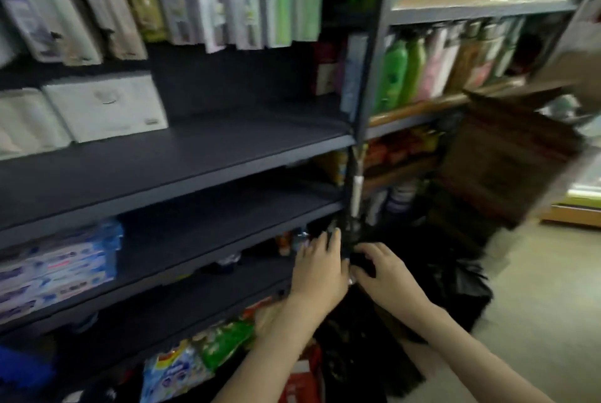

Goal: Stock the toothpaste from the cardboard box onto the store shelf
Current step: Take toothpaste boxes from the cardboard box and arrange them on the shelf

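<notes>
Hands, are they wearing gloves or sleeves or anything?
No gloves. The left hand and right hand are bare, and no sleeves show on either forearm. The fingernails look painted a dark colour, but the picture is too blurry to be sure.

Head-worn view, looking forward and down, close to dark shelves (182, 155)

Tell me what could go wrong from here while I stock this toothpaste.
The box looks tilted beside the shelf post, and neither left hand nor right hand is on it; it might tip. The black bag lies on the floor below the hands and could snag a foot. The toothpaste stack sits near the shelf edge; a nudge may topple it.
</notes>
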